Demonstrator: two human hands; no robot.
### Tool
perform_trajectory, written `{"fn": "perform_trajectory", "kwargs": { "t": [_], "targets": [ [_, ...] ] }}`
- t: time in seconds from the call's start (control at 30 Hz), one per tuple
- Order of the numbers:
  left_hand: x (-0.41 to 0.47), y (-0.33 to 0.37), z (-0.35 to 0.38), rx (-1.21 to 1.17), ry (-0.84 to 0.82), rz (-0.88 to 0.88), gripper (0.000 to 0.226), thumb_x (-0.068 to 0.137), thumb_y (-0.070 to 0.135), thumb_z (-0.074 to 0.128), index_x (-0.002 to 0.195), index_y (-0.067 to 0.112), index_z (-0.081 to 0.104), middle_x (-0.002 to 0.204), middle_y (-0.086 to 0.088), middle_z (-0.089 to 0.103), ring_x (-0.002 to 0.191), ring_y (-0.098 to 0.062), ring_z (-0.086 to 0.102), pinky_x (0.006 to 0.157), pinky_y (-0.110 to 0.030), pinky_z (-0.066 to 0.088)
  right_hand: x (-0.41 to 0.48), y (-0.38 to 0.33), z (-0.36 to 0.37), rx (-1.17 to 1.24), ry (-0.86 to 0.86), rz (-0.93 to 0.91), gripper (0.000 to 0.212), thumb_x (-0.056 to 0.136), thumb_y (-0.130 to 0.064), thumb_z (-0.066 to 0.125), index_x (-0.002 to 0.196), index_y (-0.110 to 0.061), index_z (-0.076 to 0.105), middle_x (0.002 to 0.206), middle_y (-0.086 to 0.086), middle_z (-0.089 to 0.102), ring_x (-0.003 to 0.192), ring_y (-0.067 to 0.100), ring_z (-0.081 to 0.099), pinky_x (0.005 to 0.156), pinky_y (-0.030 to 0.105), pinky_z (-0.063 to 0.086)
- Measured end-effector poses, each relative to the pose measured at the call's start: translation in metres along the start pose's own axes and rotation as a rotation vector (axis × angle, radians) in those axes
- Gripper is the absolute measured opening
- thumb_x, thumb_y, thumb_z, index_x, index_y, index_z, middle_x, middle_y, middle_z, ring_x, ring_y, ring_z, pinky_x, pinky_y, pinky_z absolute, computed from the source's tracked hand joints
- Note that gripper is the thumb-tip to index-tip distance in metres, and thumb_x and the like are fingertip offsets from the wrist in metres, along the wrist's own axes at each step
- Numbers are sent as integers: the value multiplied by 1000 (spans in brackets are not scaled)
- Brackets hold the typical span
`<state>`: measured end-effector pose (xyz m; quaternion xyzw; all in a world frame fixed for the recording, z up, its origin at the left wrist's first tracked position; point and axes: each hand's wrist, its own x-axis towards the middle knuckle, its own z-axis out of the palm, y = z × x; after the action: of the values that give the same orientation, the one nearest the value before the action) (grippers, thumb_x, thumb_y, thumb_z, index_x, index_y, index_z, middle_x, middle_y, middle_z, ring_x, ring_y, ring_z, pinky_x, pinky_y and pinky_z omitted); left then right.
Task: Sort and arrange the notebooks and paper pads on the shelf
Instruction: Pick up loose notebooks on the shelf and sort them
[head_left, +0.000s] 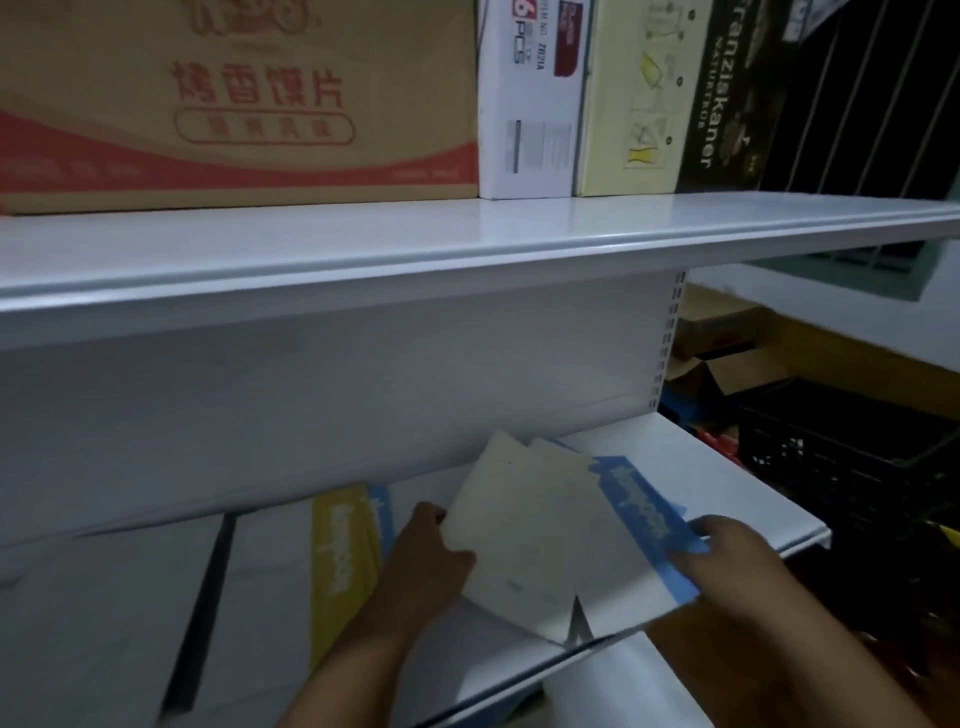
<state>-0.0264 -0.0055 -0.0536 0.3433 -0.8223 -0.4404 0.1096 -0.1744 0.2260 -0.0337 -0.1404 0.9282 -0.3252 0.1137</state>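
A cream paper pad (524, 540) lies tilted on top of a white pad with a blue band (644, 512) on the lower white shelf (753, 483). My left hand (431, 561) grips the cream pad's left edge. My right hand (727, 558) holds the blue-banded pad at its right end. Left of them lies a pad with a yellow band (340, 556) over one with a blue strip (382, 514). More white pads (98, 618) lie flat at the far left of the shelf.
The upper shelf (467, 244) overhangs close above and carries a brown carton (234, 98), a white box (530, 98), a yellow box (639, 98) and a dark box (727, 98). A black crate (841, 447) and open cartons (727, 364) stand at the right.
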Motion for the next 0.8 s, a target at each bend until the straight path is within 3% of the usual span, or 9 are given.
{"fn": "perform_trajectory", "kwargs": {
  "t": [0.1,0.2,0.33,0.4,0.47,0.53,0.63,0.73,0.8],
  "targets": [
    [-18,-7,-32,-286,75,-41,24,83,12,59,102,19,45,91,1,53,77,-14,56,51,-26,47,-15,-33,-7,302,-30,-81,21,84,-11,62,103,-14,53,94,15,64,76,29,63,56,35,52],
    [-45,-28,-92,-506,264,-61,36,77,17,66,109,21,48,99,-1,57,83,-18,59,53,-27,49,-30,-70,17,556,-173,-77,21,86,-7,60,104,-13,52,90,15,61,67,29,59,44,27,45],
    [-83,-81,-169,-525,574,-139,33,82,9,62,112,14,50,101,-9,58,82,-26,59,58,-30,49,-54,-123,90,566,-383,-108,26,84,0,62,107,-6,52,82,19,62,61,28,57,41,24,47],
    [-97,-110,-194,-511,636,-221,32,83,3,60,113,10,50,106,-14,58,83,-29,57,60,-30,49,-63,-144,128,542,-476,-95,25,83,-1,63,105,-5,51,94,23,62,64,28,58,38,25,50],
    [-105,-136,-212,-347,693,-306,33,80,2,62,111,7,52,109,-20,61,86,-32,59,66,-34,50,-69,-157,159,536,-490,-109,23,82,-4,66,99,-8,51,104,26,62,68,30,62,47,35,58],
    [-111,-153,-220,37,605,-445,41,74,14,65,114,7,56,113,-19,63,99,-34,60,81,-38,51,-72,-161,179,337,-371,-241,20,79,-20,69,93,-15,56,103,20,67,76,30,66,63,41,59],
    [-117,-156,-217,358,565,-583,61,68,33,66,125,16,54,129,-15,55,118,-34,51,96,-40,45,-76,-157,174,-81,-219,-381,36,80,-45,62,106,-21,61,108,9,64,99,25,63,81,30,49],
    [-112,-127,-203,297,776,-355,50,72,20,73,120,12,61,129,-19,57,117,-38,52,99,-45,43,-74,-140,154,-18,-176,-361,37,84,-42,58,115,-22,59,104,4,59,95,18,58,79,23,42],
    [-99,-96,-181,144,758,-149,41,75,11,72,115,9,64,126,-18,60,113,-35,56,99,-42,42,-67,-120,140,72,-114,-389,29,85,-37,60,109,-21,62,91,-1,55,81,13,53,72,20,38]
  ]
}}
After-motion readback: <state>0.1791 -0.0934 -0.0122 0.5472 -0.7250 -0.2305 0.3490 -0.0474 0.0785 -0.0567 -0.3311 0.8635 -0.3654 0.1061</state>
